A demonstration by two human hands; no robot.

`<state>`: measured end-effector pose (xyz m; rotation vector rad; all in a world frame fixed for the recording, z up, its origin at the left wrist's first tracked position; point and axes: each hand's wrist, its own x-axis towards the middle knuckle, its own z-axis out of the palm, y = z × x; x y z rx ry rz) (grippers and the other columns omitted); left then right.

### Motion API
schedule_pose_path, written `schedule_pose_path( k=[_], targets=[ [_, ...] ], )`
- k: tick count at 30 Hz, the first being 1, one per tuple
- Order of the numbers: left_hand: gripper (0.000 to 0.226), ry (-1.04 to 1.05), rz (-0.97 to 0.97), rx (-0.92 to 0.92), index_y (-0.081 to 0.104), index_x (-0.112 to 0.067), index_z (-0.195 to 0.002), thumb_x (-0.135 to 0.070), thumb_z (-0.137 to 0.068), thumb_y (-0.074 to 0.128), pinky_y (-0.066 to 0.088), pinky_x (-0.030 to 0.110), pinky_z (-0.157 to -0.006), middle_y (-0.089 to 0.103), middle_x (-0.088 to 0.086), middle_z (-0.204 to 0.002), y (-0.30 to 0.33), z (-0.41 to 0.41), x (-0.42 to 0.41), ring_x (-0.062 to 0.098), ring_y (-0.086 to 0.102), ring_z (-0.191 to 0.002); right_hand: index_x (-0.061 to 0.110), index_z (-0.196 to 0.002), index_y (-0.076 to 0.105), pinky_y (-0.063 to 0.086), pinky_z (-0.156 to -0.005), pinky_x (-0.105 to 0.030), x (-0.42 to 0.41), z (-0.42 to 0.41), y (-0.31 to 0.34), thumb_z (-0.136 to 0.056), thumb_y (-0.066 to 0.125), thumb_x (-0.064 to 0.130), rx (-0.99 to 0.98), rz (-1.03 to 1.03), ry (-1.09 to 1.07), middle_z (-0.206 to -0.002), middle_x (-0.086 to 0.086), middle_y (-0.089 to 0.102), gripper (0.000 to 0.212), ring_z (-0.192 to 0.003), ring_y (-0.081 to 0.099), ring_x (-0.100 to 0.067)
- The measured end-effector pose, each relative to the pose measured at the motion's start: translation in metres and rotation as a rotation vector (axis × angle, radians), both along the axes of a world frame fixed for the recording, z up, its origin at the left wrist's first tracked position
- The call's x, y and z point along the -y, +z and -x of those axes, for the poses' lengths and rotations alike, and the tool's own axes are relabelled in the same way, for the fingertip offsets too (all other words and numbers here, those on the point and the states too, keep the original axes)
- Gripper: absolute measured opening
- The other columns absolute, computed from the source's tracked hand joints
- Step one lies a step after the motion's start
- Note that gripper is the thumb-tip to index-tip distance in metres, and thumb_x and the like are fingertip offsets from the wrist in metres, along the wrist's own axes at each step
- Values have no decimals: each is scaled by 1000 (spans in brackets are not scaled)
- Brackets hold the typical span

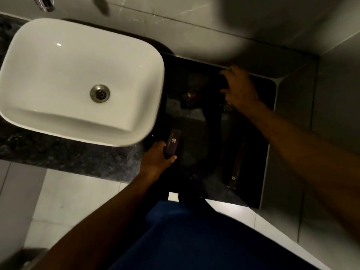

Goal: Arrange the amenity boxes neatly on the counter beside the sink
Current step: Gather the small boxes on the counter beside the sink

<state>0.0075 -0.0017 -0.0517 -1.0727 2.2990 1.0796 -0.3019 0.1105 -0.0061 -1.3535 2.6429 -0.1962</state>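
Observation:
The dark stone counter (194, 121) lies to the right of a white basin (78, 75). My left hand (157, 158) grips a slim dark amenity box (173, 142) with a small logo, close to the basin's front right corner. My right hand (240, 87) is curled on a dark box (222, 79) at the back of the counter near the wall; that box is mostly hidden in shadow. A small dark box (190, 96) with a logo sits between the two hands. A long dark box (236, 166) lies near the counter's front right.
Grey tiled walls (331, 94) close the counter at the back and right. A chrome tap (43, 3) juts above the basin. The counter's front edge runs near my blue-clothed body (194, 240). Pale floor tiles (58, 201) show below.

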Motion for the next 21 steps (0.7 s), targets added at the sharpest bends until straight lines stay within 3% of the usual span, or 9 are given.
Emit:
schedule_pose_path(
  k=[5, 7, 10, 12, 14, 15, 17, 21],
  targets=[
    [57, -1, 70, 10, 56, -23, -113, -53, -68, 73, 52, 37, -85, 65, 4, -117, -1, -4, 0, 28, 65, -104, 11, -111, 64, 49, -93, -55, -56, -103, -58, -74, 75, 7, 25, -165, 680, -111, -24, 64, 39, -104, 62, -42],
    [59, 8, 91, 0, 57, -23, -113, -54, -66, 73, 54, 39, -84, 66, 4, -116, -4, -5, 0, 30, 65, -103, 16, -110, 67, 43, -100, -58, -58, -127, -68, -71, 77, 8, 48, -208, 739, -118, -22, 64, 41, -115, 60, -41],
    [60, 9, 103, -23, 57, -21, -111, -54, -65, 74, 54, 38, -81, 66, 5, -113, -8, -4, 0, 31, 66, -100, 19, -125, 61, 30, -109, -63, -57, -145, -60, -70, 68, 21, 148, -137, 410, -142, -24, 47, 55, -134, 39, -45],
    [66, 8, 100, -19, 54, -22, -113, -60, -62, 73, 54, 38, -82, 65, 5, -114, -7, -1, -2, 30, 65, -102, 19, -135, 51, 37, -104, -62, -55, -164, -47, -66, 66, 30, 283, -7, -87, -148, -19, 38, 71, -134, 35, -43],
    [76, 13, 122, 3, 50, -23, -119, -66, -60, 70, 52, 41, -87, 62, 5, -122, -5, 4, -6, 31, 63, -108, 19, -144, 35, 44, -100, -51, -46, -186, -40, -72, 72, 37, 443, 81, -610, -149, -13, 32, 83, -131, 40, -37],
    [77, 18, 137, 6, 49, -24, -122, -67, -61, 69, 51, 42, -88, 61, 5, -125, -5, 7, -8, 32, 61, -111, 19, -147, 28, 44, -99, -49, -41, -197, -39, -73, 75, 41, 533, 83, -773, -149, -12, 31, 90, -129, 42, -36],
    [69, 22, 144, -12, 49, -24, -121, -61, -66, 69, 51, 43, -88, 60, 6, -125, -6, 11, -13, 33, 61, -111, 18, -149, 21, 45, -98, -50, -32, -216, -46, -73, 77, 42, 618, 45, -825, -149, -12, 31, 98, -127, 46, -37],
    [54, 51, 143, -66, 53, -25, -115, -51, -70, 69, 54, 41, -83, 63, 4, -116, -8, 14, -17, 30, 65, -101, 19, -146, 26, 52, -91, -48, -27, -247, -60, -77, 74, 34, 588, 45, -787, -141, -12, 39, 85, -118, 54, -36]
  ],
)
